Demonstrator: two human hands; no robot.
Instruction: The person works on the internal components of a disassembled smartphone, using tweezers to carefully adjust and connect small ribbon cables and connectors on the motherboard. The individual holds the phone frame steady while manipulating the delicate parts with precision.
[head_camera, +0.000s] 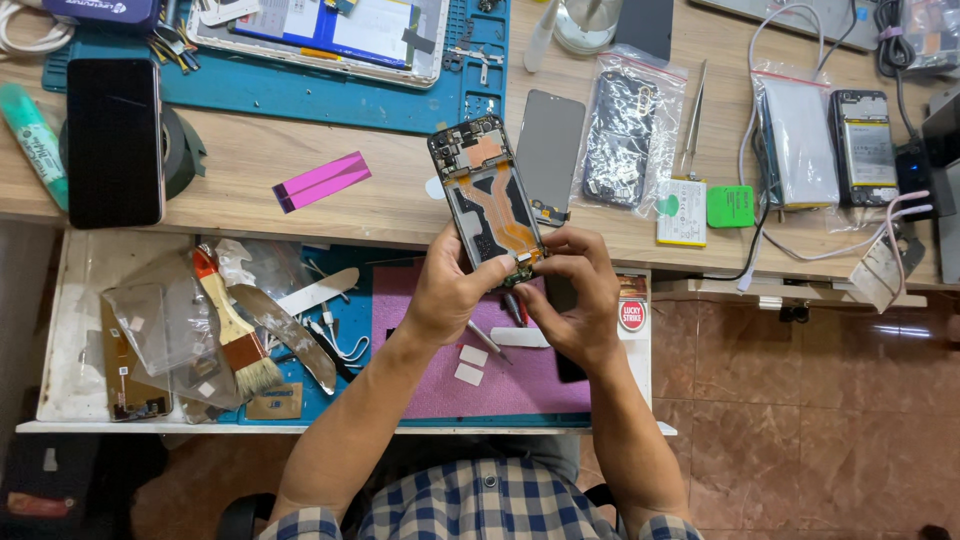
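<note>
An opened phone frame (485, 195) with orange flex cables showing is tilted upright above the pull-out drawer. My left hand (447, 290) grips its lower left side. My right hand (572, 290) pinches its bottom edge, fingertips on the small board at the base. A thin metal tool (488, 340) lies under my left hand on the pink mat (520, 385).
On the wooden desk: a dark glass panel (549, 150), a bagged phone part (622, 125), tweezers (695, 120), a pink strip (322, 181), a black phone (114, 140), a blue mat (300, 90) holding an opened tablet. The drawer holds a brush (235, 335) and plastic bags.
</note>
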